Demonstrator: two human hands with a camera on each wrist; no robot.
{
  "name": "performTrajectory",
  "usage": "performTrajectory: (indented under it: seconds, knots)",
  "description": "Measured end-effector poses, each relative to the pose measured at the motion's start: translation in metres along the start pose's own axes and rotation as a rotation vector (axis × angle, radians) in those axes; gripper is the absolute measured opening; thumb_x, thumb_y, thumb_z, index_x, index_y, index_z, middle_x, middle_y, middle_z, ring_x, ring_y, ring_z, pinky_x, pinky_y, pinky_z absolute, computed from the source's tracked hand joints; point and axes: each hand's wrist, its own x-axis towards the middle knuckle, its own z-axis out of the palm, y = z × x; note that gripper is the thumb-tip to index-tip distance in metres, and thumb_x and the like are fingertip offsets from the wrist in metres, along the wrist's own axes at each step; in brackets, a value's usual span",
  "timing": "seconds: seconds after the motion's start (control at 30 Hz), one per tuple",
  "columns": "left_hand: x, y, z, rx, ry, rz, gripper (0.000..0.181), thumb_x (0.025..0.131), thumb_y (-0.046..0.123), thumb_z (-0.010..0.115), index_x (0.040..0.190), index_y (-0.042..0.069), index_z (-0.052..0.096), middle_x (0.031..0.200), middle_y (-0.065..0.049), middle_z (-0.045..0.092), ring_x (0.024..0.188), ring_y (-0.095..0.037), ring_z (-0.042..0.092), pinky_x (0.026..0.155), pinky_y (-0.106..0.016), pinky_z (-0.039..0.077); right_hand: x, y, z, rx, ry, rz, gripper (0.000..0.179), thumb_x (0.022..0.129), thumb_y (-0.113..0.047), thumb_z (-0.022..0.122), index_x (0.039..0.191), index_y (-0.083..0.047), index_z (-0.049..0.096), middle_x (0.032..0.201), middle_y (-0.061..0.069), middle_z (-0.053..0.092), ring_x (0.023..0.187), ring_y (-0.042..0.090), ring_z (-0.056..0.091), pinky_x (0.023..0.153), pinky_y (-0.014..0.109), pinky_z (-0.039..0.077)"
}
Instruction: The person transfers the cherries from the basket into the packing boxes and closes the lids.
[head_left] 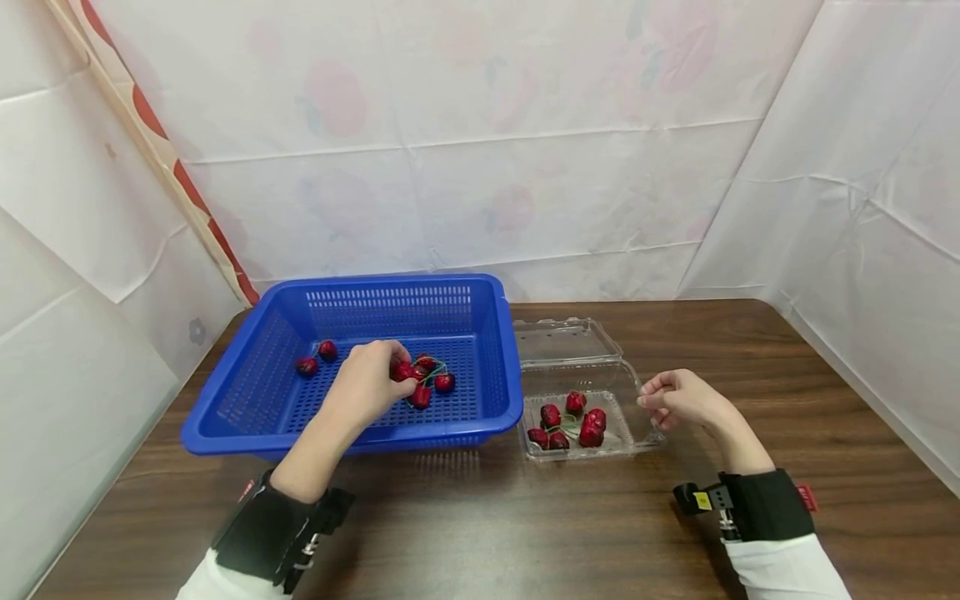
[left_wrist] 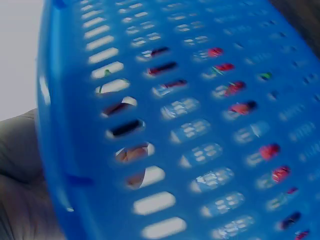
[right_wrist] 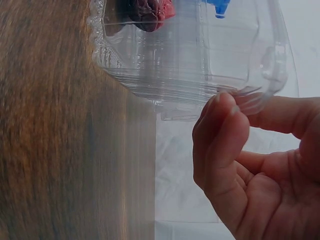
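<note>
A blue plastic basket (head_left: 352,442) holds several dark red cherries with green stems. Reaching over its near side, my left hand (head_left: 363,383) has thumb and fingers curled round cherries (head_left: 402,369) on the right of the basket floor; the fingertips are partly hidden. The left wrist view shows mostly the perforated basket wall (left_wrist: 70,150), with red cherries (left_wrist: 270,151) through the slots. To the right stands a clear plastic clamshell box (right_wrist: 175,80), lid folded back, with several cherries (head_left: 591,429) inside. My right hand (head_left: 686,398) pinches the box's right rim between thumb and fingers.
Two more cherries (head_left: 317,358) lie at the left of the basket floor. The open lid (head_left: 566,342) rests behind the clear box. Brown wood-grain table (head_left: 480,517) lies in front. White printed sheeting (head_left: 480,150) encloses the back and sides.
</note>
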Motion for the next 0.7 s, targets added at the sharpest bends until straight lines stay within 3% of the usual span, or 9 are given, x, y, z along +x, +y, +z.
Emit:
performTrajectory:
  seconds: [0.4, 0.7]
  knots:
    - [-0.012, 0.027, -0.004, -0.093, 0.120, 0.093, 0.022, 0.074, 0.007, 0.069, 0.093, -0.001, 0.061, 0.077, -0.008, 0.059, 0.065, -0.017, 0.052, 0.059, -0.029, 0.047, 0.000, 0.000, 0.000, 0.000, 0.000, 0.002, 0.018, 0.085, -0.004, 0.054, 0.091, 0.011, 0.048, 0.066, 0.005, 0.054, 0.056, 0.012, 0.053, 0.051, 0.028, 0.048]
    - [-0.020, 0.048, -0.003, -0.143, 0.147, 0.139, 0.026, 0.072, 0.007, 0.071, 0.096, 0.000, 0.061, 0.081, -0.007, 0.059, 0.068, -0.019, 0.051, 0.059, -0.028, 0.046, 0.000, 0.000, 0.000, -0.005, 0.005, -0.003, 0.019, 0.085, -0.005, 0.055, 0.091, 0.011, 0.048, 0.067, 0.006, 0.054, 0.056, 0.012, 0.053, 0.051, 0.028, 0.048]
